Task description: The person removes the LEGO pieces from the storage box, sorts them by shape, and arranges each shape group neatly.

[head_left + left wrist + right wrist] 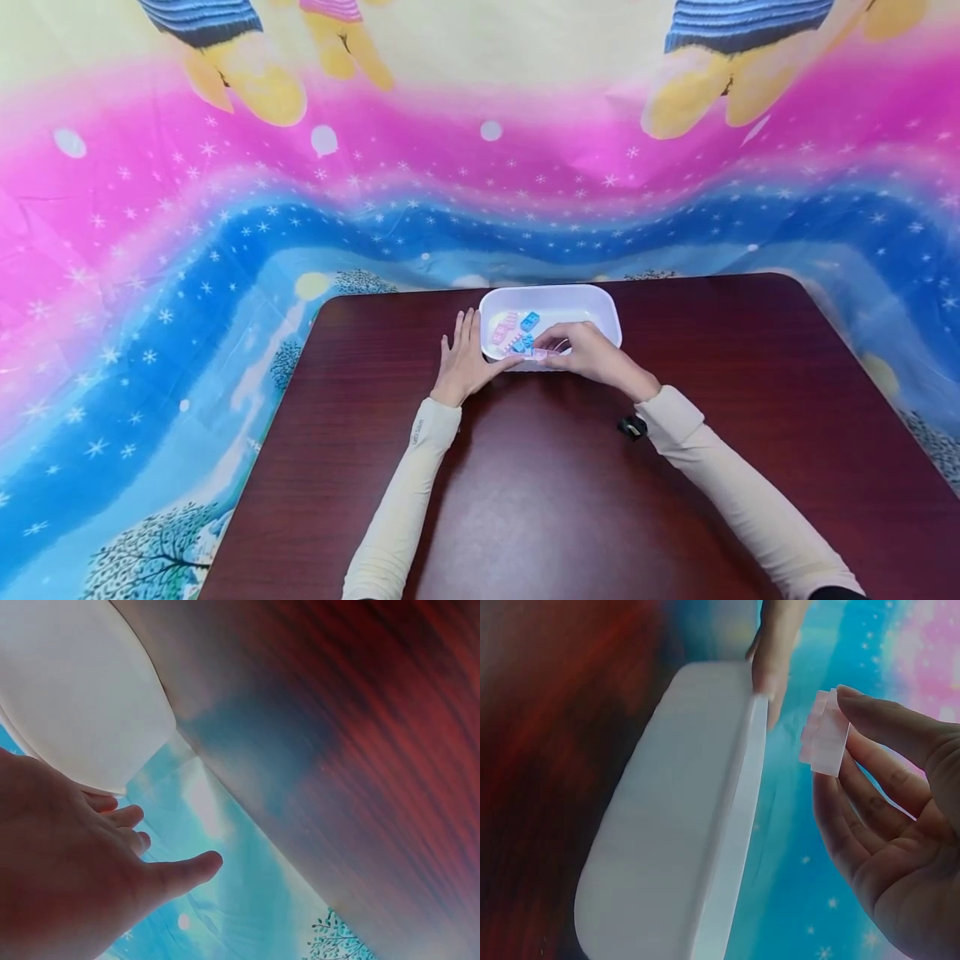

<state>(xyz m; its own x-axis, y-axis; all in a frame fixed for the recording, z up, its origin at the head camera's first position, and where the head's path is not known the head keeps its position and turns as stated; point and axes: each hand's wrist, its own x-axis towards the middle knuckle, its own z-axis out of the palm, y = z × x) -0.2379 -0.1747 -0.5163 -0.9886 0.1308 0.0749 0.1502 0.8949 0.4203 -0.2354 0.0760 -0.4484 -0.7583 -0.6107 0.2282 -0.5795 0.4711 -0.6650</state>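
A white plastic basin (600,302) stands near the table's far edge, with pink toy bricks (501,333) and blue toy bricks (530,321) inside. My left hand (467,362) lies against its left side, fingers extended, the thumb reaching along the near rim. In the left wrist view that hand (67,855) is beside the basin wall (82,682). Above the basin, my right hand (592,354) pinches a pale pink building brick (826,739) between thumb and fingers. Its studs show in the right wrist view, where the basin's outer wall (660,802) hides the contents.
The dark reddish-brown wooden table (555,500) has rounded far corners. Behind it hangs a patterned cloth (420,192) in pink and blue. Under the right wrist is a small black object (632,427).
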